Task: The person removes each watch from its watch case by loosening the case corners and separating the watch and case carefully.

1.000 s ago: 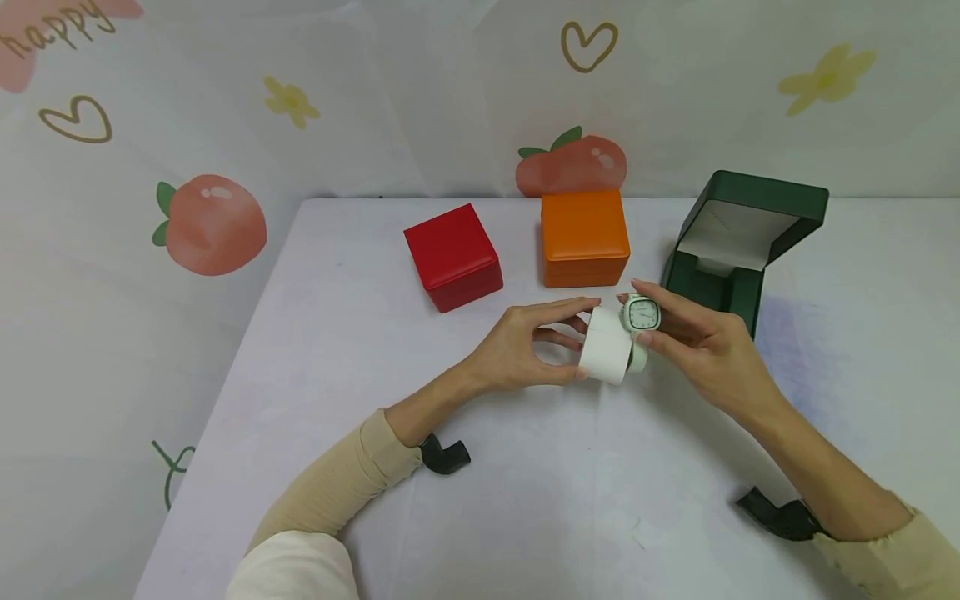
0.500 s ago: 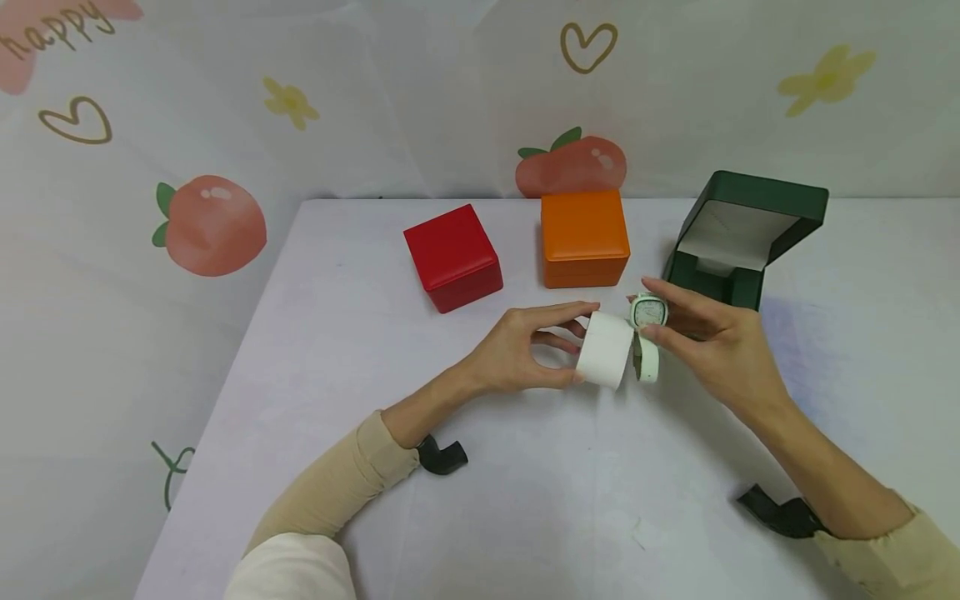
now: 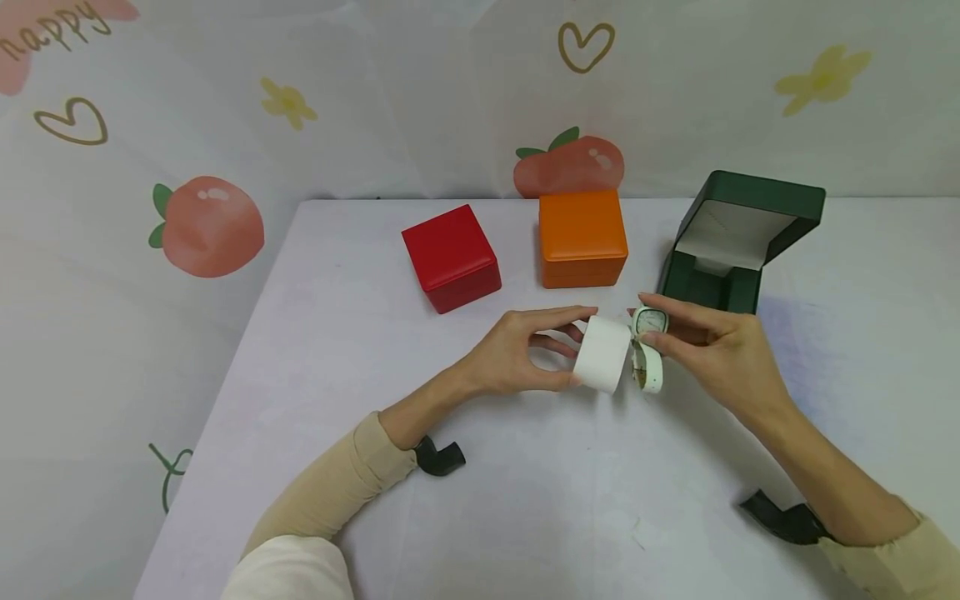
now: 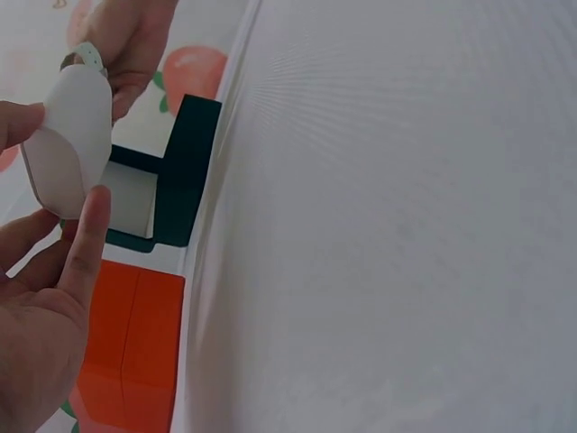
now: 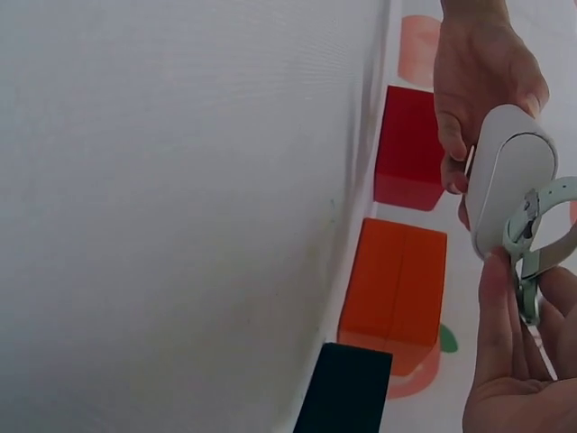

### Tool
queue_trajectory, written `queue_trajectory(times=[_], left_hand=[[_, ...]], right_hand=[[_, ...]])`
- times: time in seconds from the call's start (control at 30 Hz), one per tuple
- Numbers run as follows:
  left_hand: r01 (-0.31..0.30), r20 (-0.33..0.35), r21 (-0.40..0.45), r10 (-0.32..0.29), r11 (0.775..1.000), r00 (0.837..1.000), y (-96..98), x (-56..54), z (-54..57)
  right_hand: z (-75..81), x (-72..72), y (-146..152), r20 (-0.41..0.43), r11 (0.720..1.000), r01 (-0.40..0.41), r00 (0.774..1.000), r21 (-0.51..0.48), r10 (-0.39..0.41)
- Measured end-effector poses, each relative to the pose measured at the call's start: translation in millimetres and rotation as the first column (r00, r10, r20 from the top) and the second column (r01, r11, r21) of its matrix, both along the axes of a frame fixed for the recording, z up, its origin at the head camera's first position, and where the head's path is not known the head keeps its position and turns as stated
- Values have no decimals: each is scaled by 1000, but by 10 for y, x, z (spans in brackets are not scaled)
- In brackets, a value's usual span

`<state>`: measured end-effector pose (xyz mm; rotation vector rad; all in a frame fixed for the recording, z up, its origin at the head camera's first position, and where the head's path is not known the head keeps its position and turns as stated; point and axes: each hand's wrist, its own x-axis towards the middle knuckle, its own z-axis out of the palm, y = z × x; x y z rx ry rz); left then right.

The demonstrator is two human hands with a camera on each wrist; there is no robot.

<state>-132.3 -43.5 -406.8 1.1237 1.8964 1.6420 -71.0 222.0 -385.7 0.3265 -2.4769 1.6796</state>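
Observation:
My left hand (image 3: 517, 350) grips a white oval watch cushion (image 3: 602, 354) between thumb and fingers, above the table. Just to its right, my right hand (image 3: 720, 350) pinches a pale green watch (image 3: 651, 323) by its square-faced case. The strap hangs down in a loop beside the cushion's end. In the right wrist view the watch strap (image 5: 546, 203) overlaps the cushion's flat end (image 5: 514, 171); whether they touch I cannot tell. The left wrist view has the cushion (image 4: 77, 135) in front, with only a bit of strap (image 4: 88, 56) showing past it.
Behind the right hand stands an open dark green watch box (image 3: 765, 192) with a pale lining. A closed orange box (image 3: 583, 237) and a closed red box (image 3: 452, 257) sit further left on the white table (image 3: 525, 500). A printed cloth hangs behind.
The watch has come away from beside the cushion, slightly right and down, and its strap loop has swung into view below the case. The left hand with the cushion has shifted slightly down and left.

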Motion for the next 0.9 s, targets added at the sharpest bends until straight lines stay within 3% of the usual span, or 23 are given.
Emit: queue_trajectory(times=[0.17, 0.3, 0.53, 0.73, 0.9], left_hand=[[6, -4, 0, -6, 1000, 1000, -8, -7, 8], [6, -4, -6, -6, 1000, 1000, -16, -13, 12], [-7, -11, -14, 7, 1000, 1000, -37, -36, 23], [-19, -8, -22, 19, 1000, 1000, -51, -55, 39], [-22, -13, -20, 22, 1000, 1000, -50, -83, 44]], right_hand=[[52, 11, 35, 80, 998, -1, 997, 65, -4], [80, 21, 77, 146, 996, -51, 989, 69, 40], [20, 51, 119, 146, 993, -103, 985, 57, 94], [-10, 84, 153, 139, 981, -116, 986, 153, 95], [-38, 133, 170, 195, 969, -161, 973, 189, 123]])
